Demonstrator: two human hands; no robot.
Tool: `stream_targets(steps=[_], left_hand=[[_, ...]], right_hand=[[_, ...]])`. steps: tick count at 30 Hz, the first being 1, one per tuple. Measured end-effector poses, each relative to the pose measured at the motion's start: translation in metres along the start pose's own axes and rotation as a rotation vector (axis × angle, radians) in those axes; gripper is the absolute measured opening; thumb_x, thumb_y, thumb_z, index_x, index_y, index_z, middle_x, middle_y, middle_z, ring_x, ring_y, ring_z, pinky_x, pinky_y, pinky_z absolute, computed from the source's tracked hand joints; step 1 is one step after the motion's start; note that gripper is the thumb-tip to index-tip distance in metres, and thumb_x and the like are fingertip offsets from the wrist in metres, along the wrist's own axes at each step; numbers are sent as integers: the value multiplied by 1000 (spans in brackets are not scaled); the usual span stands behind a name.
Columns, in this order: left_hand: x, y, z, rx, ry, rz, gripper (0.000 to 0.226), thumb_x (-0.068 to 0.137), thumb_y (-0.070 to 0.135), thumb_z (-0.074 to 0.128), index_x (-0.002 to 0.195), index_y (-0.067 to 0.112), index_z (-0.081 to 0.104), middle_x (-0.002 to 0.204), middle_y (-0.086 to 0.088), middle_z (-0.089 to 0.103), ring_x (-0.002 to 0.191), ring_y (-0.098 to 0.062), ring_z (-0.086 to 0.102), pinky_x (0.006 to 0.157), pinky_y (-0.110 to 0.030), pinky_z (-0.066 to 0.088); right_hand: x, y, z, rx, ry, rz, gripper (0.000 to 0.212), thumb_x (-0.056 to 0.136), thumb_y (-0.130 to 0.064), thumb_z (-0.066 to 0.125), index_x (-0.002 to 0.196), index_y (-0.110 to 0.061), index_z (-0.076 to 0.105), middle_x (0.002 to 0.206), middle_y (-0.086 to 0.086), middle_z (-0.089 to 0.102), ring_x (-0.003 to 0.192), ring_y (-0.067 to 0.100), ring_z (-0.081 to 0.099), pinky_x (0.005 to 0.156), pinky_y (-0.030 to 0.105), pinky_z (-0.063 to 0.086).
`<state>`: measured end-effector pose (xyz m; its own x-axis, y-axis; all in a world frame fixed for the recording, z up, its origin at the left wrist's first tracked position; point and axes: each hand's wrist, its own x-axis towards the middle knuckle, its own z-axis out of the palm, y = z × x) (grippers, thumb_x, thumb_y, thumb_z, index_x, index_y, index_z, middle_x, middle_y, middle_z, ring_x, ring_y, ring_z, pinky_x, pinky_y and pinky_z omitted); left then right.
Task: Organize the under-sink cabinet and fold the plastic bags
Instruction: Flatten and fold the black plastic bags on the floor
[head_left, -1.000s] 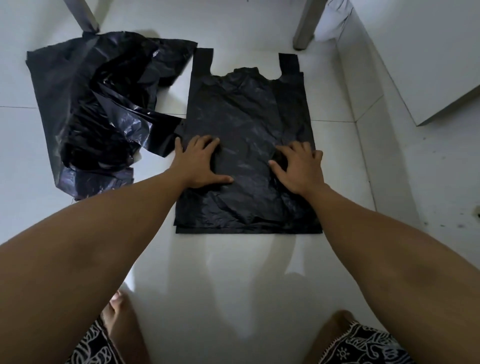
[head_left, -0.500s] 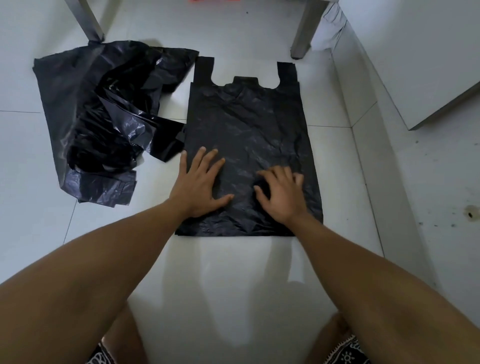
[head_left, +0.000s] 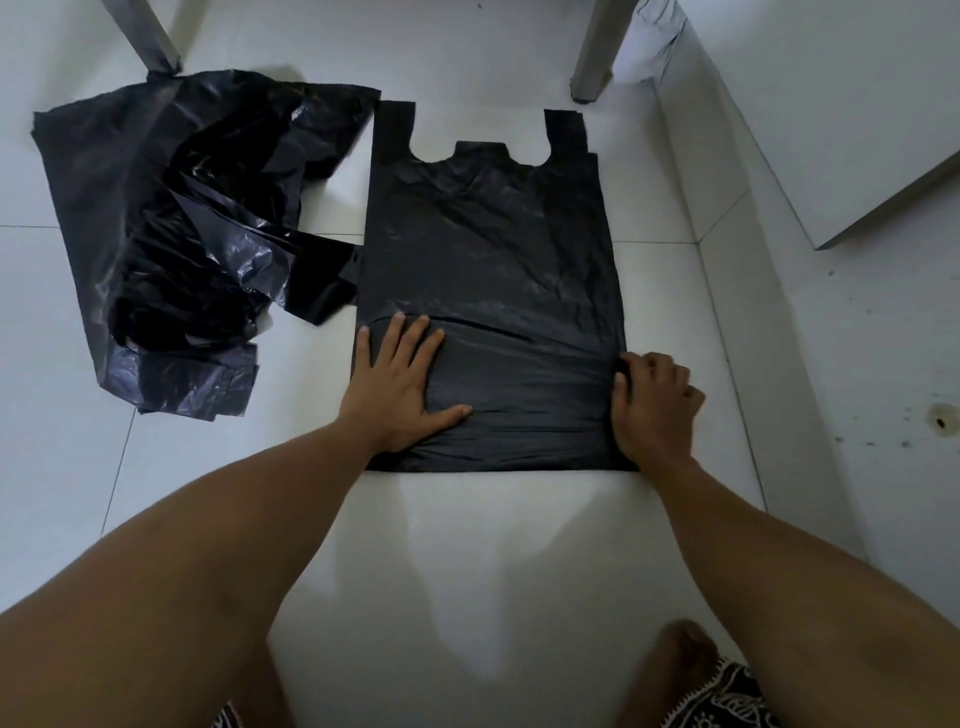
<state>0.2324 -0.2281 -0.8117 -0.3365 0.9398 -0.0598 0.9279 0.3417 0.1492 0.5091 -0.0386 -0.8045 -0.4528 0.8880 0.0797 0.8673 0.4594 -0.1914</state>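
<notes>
I have one black plastic bag (head_left: 488, 291) spread flat on the white tiled floor (head_left: 467, 571) straight ahead of me, handles pointing away, bottom edge nearest my knees. My left hand (head_left: 400, 387) lies open and flat on its lower left part, fingers spread, pinning the film without gripping it. My right hand (head_left: 655, 402) is at the bag's lower right edge with the fingers curled; they seem to pinch the edge, but I cannot tell for sure that film is caught between them. A ridge runs across the bag between my hands, so I judge I am drawing it smooth before the first fold. This film will be very light, limp and slick: it will not hold a crease unless I press it, trapped air will puff it up, and it will skate on glossy tile if only one side is held. I would take it by the side edges or bottom corners, keeping one palm down as an anchor. To the left, just touching the flat bag's side, is a crumpled heap of black bags (head_left: 176, 249) not yet folded. The floor is bare and reflective. Two grey furniture legs (head_left: 592, 57) stand beyond the bags, a white wall (head_left: 831, 405) runs along my right, and a white panel (head_left: 857, 104) juts out above it.
</notes>
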Motion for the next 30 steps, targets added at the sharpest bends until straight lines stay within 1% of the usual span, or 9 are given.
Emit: stream_targets(steps=[6,9,12,14,17,20,24,27,30], left_hand=[[9,-1,-12,-235,-84,-66,99,77,88,28,156,28,25,166,4,12,155,-18,-4,122,-55,-8],[20,2,-25,-265,-107,-130,91,78,85,22,146,27,40,160,-1,26,152,-22,12,122,-57,2],[42,13,-37,-144,-71,-214,86,84,86,16,126,21,55,143,-9,45,137,-33,34,115,-63,11],[63,20,-42,-104,-28,-276,85,87,83,17,122,18,58,136,-13,51,131,-36,39,112,-63,18],[103,21,-47,-105,60,-303,72,92,73,29,124,14,54,135,-14,50,129,-36,39,110,-60,24],[142,15,-46,-61,77,-242,71,92,70,36,133,14,48,142,-13,45,136,-35,34,117,-62,15],[184,7,-37,-23,61,-219,88,89,79,25,148,15,37,160,-11,29,152,-36,14,119,-66,-5],[196,-2,-25,-31,32,-222,97,84,86,19,156,21,26,166,-7,19,154,-34,6,117,-68,-5],[199,-7,-15,-71,55,-242,97,82,89,18,156,26,23,166,-2,18,154,-31,5,118,-68,-3]], right_hand=[[29,11,-10,225,65,258,35,100,-39,41,126,-21,56,129,9,51,120,30,43,98,47,29],[57,-20,-14,258,48,124,34,95,-38,44,122,-22,57,125,9,53,118,30,45,96,45,29],[84,-54,-12,225,6,-20,30,93,-36,48,117,-22,61,121,9,54,115,32,47,92,46,31],[100,-72,-6,184,-18,-88,29,95,-37,47,116,-23,62,123,8,53,116,31,46,91,46,32],[126,-90,-1,187,-33,-160,31,96,-39,45,118,-24,61,125,6,52,118,28,46,93,44,31],[159,-102,2,222,-6,-155,30,97,-37,45,118,-24,62,126,4,53,118,26,46,92,43,30],[218,-109,2,203,16,-129,28,97,-35,46,119,-26,60,126,4,53,119,26,45,88,39,27],[266,-108,4,159,12,-118,28,99,-31,45,123,-24,58,130,5,52,121,28,45,90,41,29],[308,-105,7,65,-30,-97,37,100,-24,42,137,-25,51,138,7,47,126,30,41,95,46,30]])
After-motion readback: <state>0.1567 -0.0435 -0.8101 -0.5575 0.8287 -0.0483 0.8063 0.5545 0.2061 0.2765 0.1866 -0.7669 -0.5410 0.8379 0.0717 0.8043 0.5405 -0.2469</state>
